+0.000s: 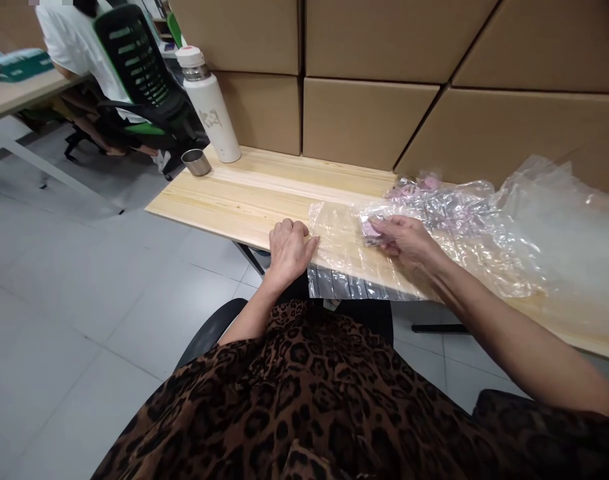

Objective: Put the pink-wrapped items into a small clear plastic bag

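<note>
My right hand (404, 239) pinches a small clear packet (370, 229) with something pink inside, just above a flat transparent plastic bag (337, 230). The bag lies on the wooden table (264, 190), and its lower end hangs over the front edge. At the bag's left edge rests my left hand (289, 248), fingers bent on the tabletop and thumb held apart, touching or very near the plastic. Beyond my right hand lies a heap of crinkled clear packets (449, 203), some with pink contents.
Stacked cardboard boxes (369, 120) stand along the table's back. A white bottle (214, 113) and a metal cup (196, 162) are at the left end. More plastic sheeting (574, 233) covers the right side. A person (79, 43) sits in a black-and-green chair (134, 63) at the far left.
</note>
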### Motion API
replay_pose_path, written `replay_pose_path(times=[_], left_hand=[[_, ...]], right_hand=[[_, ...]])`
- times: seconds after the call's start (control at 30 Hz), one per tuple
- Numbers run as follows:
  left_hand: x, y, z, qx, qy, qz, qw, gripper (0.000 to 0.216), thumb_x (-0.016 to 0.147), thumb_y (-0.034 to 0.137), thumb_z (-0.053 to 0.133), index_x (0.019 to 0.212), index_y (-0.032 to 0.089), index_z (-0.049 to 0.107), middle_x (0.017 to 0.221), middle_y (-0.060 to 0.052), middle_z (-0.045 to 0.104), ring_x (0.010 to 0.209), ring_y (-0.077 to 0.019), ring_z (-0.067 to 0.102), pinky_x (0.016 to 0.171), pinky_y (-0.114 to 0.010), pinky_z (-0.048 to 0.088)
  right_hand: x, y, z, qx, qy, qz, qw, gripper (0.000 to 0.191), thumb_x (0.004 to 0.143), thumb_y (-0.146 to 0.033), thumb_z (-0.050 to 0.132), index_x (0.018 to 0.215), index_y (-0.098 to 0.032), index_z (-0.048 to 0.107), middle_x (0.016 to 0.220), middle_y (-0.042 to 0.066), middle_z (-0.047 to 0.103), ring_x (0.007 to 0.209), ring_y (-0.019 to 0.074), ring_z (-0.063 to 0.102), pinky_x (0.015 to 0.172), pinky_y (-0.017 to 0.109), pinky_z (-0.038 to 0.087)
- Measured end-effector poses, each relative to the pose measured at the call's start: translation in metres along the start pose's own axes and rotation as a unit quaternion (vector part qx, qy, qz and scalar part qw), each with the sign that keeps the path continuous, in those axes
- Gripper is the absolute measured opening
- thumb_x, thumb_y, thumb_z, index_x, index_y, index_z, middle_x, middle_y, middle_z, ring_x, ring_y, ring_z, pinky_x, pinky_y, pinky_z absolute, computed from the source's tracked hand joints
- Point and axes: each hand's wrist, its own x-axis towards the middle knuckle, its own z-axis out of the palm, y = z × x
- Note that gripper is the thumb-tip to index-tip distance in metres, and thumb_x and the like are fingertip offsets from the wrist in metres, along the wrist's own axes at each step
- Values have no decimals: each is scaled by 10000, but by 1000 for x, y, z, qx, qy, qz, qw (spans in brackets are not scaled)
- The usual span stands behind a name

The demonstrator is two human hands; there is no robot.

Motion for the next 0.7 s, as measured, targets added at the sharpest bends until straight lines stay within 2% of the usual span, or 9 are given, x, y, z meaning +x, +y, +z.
replay_pose_path(times=[0.07,0.17,0.33,0.43,0.5,0.57,0.63,0.7], left_hand=[[-5,-1,-1,2,-4,9,1000,207,1043,367,596,1046,196,713,1156,-145,707,1147,-316,612,1025,-457,475],[-8,-3,-1,5,-5,17,1000,209,1049,318,565,997,191,722,1123,-149,721,1116,-317,629,1004,-456,477],[1,-4,3,10,11,28,999,207,1035,321,580,981,191,732,1090,-152,730,1101,-327,644,989,-462,486],[7,-3,6,2,23,34,999,186,1026,316,595,1052,192,732,1114,-152,727,1115,-322,647,999,-458,491],[9,-1,7,-3,27,30,999,209,1038,337,592,1100,187,724,1143,-157,724,1119,-314,647,1006,-452,492],[11,0,8,-7,26,24,999,278,1056,421,587,1114,181,715,1161,-159,722,1120,-308,646,1018,-449,492],[12,2,8,-13,17,18,1000,373,1044,527,609,1111,173,708,1167,-159,720,1131,-308,646,1036,-449,492],[13,3,7,-20,3,9,1000,397,1008,558,664,1091,172,701,1165,-156,719,1140,-309,647,1045,-450,495]], right_hand=[[8,6,-6,43,19,27,999,151,925,-190,834,824,-180,722,840,63,727,541,61,511,355,132,382],[12,8,-28,67,62,12,996,127,915,-179,828,842,-179,724,751,26,693,466,48,469,292,127,292],[-4,11,-76,108,150,-15,983,201,865,-192,862,781,-169,681,701,-2,655,451,50,504,313,138,326],[-14,15,-94,102,175,-17,979,259,817,-259,914,763,-185,671,698,-6,655,460,59,510,322,149,328],[-16,14,-94,78,163,-38,983,279,782,-304,949,760,-202,689,731,-3,670,492,59,516,347,151,366],[-16,10,-83,48,123,-73,989,312,750,-359,983,757,-215,707,768,0,678,551,63,537,398,154,422],[-13,3,-64,4,78,-99,992,340,762,-406,984,743,-212,706,768,0,662,588,66,535,442,160,449],[-7,-4,-40,-53,53,-93,993,322,826,-391,946,733,-201,704,763,11,657,611,78,547,470,174,465]])
